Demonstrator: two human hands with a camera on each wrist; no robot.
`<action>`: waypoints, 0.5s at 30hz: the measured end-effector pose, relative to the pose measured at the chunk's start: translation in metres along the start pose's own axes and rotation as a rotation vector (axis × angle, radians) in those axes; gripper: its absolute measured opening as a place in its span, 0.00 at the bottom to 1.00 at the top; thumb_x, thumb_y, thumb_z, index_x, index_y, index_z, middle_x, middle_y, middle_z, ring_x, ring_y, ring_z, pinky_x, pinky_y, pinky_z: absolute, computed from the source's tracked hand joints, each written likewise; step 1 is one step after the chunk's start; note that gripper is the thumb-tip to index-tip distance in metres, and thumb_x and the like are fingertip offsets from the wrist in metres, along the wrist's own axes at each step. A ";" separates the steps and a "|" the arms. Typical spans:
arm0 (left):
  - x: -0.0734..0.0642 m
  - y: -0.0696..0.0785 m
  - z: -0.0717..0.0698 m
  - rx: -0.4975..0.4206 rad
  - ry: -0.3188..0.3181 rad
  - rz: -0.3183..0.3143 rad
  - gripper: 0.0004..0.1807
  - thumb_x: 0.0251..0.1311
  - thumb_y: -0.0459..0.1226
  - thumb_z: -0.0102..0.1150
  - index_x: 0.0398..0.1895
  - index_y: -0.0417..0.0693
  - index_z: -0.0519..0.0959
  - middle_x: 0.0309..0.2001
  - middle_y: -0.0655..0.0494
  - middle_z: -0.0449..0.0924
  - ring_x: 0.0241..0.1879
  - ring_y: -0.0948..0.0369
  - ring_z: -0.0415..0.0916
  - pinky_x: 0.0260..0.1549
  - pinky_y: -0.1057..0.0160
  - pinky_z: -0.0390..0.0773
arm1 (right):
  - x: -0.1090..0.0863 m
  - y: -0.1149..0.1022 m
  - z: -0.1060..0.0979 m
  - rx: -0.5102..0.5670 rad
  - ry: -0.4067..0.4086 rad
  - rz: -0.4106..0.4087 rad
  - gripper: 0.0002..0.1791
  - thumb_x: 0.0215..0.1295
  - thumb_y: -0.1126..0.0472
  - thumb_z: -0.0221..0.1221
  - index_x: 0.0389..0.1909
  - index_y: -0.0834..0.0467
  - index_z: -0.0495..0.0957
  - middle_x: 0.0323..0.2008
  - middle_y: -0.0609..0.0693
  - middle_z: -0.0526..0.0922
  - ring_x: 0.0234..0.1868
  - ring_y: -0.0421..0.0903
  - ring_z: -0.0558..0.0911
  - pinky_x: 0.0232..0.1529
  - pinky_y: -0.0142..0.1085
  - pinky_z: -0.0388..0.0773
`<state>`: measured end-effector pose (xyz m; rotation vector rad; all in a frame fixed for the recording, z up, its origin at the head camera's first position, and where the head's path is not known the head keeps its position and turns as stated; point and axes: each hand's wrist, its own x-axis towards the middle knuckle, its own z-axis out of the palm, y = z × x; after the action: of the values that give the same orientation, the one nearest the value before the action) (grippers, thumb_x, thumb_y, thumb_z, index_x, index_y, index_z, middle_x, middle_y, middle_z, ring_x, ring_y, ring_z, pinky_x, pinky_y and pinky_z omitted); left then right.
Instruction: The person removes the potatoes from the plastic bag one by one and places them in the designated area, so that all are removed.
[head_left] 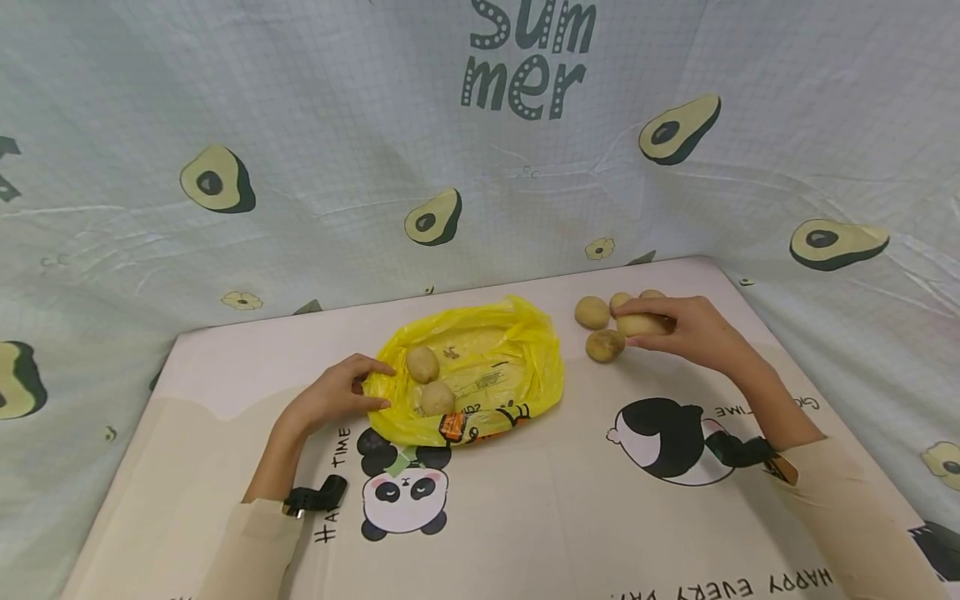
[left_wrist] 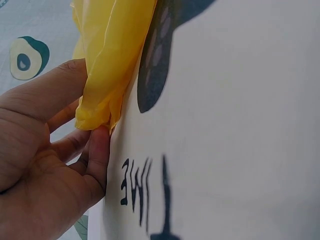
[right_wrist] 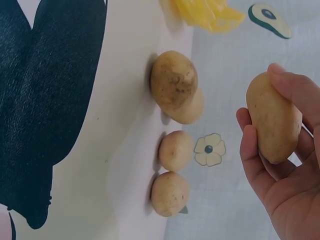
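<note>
In the head view, a yellow plastic bag [head_left: 542, 367] lies spread with its mouth facing up. Two potatoes, one [head_left: 422, 364] behind the other [head_left: 437, 399], sit inside it near its left side. My left hand [head_left: 336, 390] grips the left edge of the bag; the left wrist view shows the gathered plastic [left_wrist: 112, 65] between thumb and fingers. Over at the right, my right hand [head_left: 697, 332] holds a potato [right_wrist: 274, 117], lifted off the table with thumb and fingers around it. Loose potatoes lie beside and behind that hand, among them a brown-marked one [head_left: 605, 345].
A pale potato [head_left: 592, 312] and two partly hidden ones, including one at the back [head_left: 620, 301], stand near the table's far right. The printed cloth [head_left: 525, 517] covers the table. Behind it hangs a curtain [head_left: 337, 167] with avocado prints.
</note>
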<state>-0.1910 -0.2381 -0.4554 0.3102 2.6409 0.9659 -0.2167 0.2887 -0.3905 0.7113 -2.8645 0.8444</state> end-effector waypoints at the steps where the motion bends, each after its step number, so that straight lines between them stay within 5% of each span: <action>1: 0.000 0.000 0.000 0.001 0.000 0.000 0.27 0.58 0.43 0.74 0.60 0.49 0.80 0.59 0.45 0.75 0.52 0.49 0.71 0.57 0.47 0.75 | 0.000 0.000 0.000 0.001 -0.002 0.006 0.23 0.56 0.56 0.75 0.55 0.45 0.85 0.52 0.53 0.86 0.41 0.48 0.78 0.40 0.35 0.73; 15: 0.000 0.000 -0.001 0.005 -0.001 0.005 0.26 0.58 0.43 0.74 0.60 0.49 0.80 0.58 0.46 0.75 0.50 0.51 0.71 0.54 0.50 0.75 | -0.003 0.012 0.001 -0.001 0.006 0.038 0.24 0.56 0.59 0.76 0.55 0.51 0.85 0.54 0.55 0.85 0.52 0.52 0.80 0.43 0.32 0.73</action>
<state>-0.1914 -0.2391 -0.4544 0.3177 2.6432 0.9611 -0.2198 0.2984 -0.3980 0.6556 -2.8816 0.8478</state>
